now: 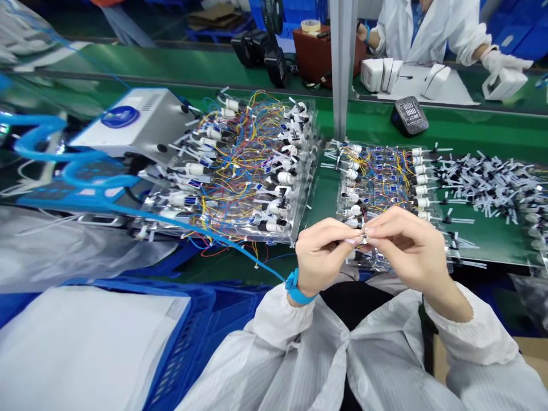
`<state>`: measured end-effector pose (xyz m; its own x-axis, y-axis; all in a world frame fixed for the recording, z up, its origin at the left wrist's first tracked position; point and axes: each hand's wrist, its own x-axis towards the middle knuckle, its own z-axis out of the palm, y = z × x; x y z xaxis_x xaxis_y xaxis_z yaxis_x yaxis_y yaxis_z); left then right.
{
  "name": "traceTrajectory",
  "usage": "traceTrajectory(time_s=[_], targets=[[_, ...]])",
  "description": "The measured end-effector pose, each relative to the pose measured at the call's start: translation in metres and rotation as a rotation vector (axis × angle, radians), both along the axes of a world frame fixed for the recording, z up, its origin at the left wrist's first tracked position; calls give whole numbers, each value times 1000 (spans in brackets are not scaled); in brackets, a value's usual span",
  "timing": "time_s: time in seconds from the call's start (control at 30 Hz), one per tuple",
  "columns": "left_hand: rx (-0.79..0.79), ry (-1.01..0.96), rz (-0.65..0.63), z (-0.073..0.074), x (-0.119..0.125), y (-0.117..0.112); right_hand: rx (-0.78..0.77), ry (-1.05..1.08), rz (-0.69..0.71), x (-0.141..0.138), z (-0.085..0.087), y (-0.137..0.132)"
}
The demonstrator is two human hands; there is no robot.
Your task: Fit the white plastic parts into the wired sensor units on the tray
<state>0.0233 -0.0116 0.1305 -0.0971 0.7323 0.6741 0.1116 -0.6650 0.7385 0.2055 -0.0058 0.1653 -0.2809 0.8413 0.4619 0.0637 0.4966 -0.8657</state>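
My left hand (324,251) and my right hand (405,246) meet in front of my chest, each pinching with thumb and fingertips. Between them is a small whitish piece (358,238), mostly hidden by the fingers, so its kind does not show. A blue wrist strap (298,287) with a coiled cord circles my left wrist. Just beyond my hands lies a clear plastic tray (387,200) with rows of white cylindrical parts, small blue boards and coloured wires. To its right, a heap of small black pieces with white strips (483,182) is spread on the green bench.
Left of my hands sits a larger tray of wired parts (244,214). A white box-shaped device (128,123) stands behind it. A metal post (341,68) rises near a small digital display (411,116). Across the bench, a co-worker's gloved hand (505,63) touches a white housing (505,85). Blue crates (201,319) are at lower left.
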Motion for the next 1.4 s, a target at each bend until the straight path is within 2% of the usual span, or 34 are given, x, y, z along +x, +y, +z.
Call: traceTrajectory(time_s=[0.3,0.5,0.73,0.9,0.97,1.03,1.1,1.17,1.23,1.3,1.37,1.4], targets=[[-25,43,-99,5,-6,5,-28,-12,-14,5,-5,0],[-24,65,-83,10,-5,6,-65,57,-46,9,-2,-4],[5,59,-103,3,-2,4,-109,146,4,5,-7,-4],[-24,40,-148,4,-2,4,-223,205,19,-1,-11,-5],[-36,-5,-145,9,-2,8,-281,197,51,2,-2,-1],[-46,-92,-87,17,-2,18,-299,61,111,12,15,6],[-51,-184,-42,24,-2,33,-241,-118,135,25,38,17],[-57,-209,-52,26,0,51,-136,-132,57,36,62,31],[-59,-158,-53,22,2,67,-57,13,-16,42,84,47],[-69,-67,6,9,2,77,-44,123,-9,44,99,63],[-100,102,32,-8,0,82,-56,120,28,44,109,76],[-121,232,1,-17,-1,82,-57,96,27,46,111,81]])
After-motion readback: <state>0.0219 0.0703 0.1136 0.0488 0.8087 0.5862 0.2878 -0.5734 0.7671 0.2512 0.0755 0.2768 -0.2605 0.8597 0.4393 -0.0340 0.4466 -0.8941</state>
